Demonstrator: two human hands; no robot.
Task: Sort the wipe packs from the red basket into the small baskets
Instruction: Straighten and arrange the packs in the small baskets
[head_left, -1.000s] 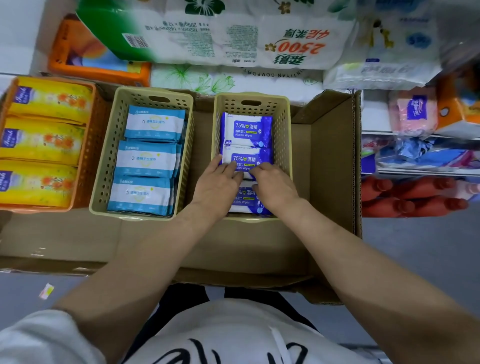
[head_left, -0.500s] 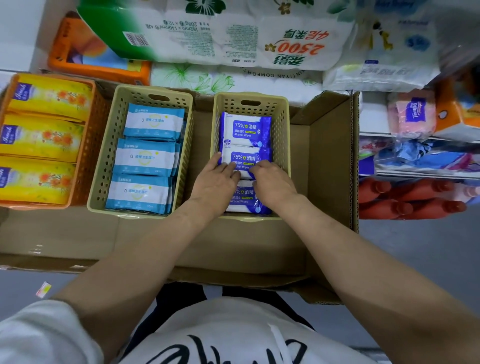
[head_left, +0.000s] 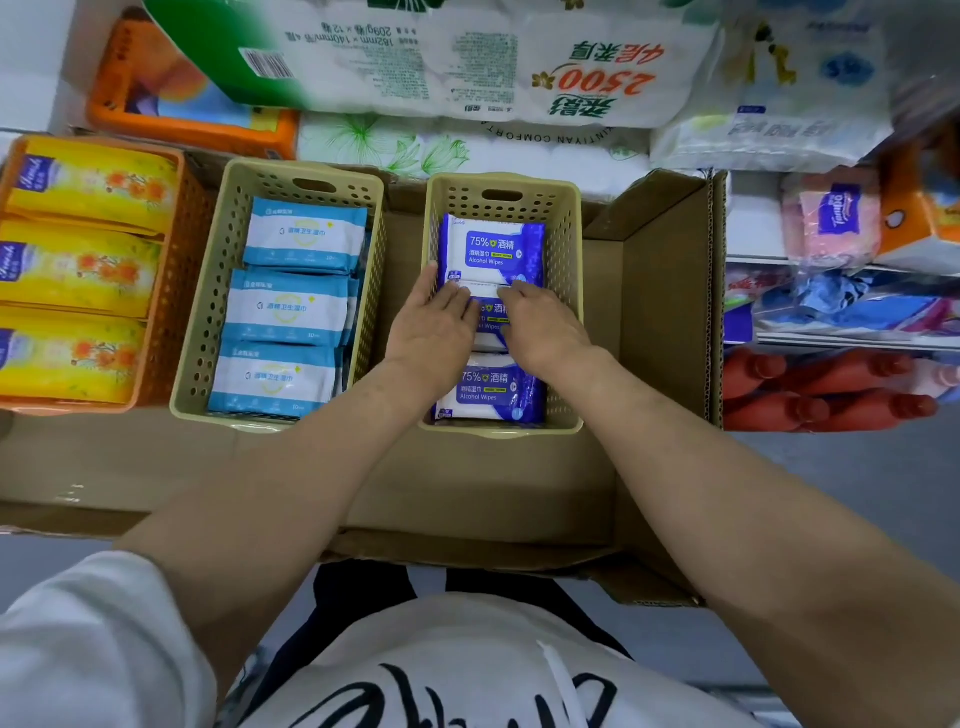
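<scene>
Both my hands lie flat on the middle dark-blue alcohol wipe pack (head_left: 491, 325) in the right beige basket (head_left: 569, 270). My left hand (head_left: 434, 332) has straight fingers pressing its left part, fingertips reaching the near edge of the far blue pack (head_left: 491, 249). My right hand (head_left: 545, 330) presses the right part, fingers straight; neither hand curls around anything that I can see. The middle pack is mostly hidden under my hands, only a strip of label showing between them. The near blue pack (head_left: 488, 387) lies by my wrists, partly covered. Left beige basket (head_left: 208, 322) holds three light-blue wipe packs (head_left: 288, 309) in a row. Orange basket (head_left: 166, 291) at far left holds yellow packs (head_left: 78, 265), cut off by the frame edge. All baskets sit in a cardboard box (head_left: 670, 312). Toilet-paper bundles (head_left: 467, 57) behind, print upside down and blurred. No red basket in view
</scene>
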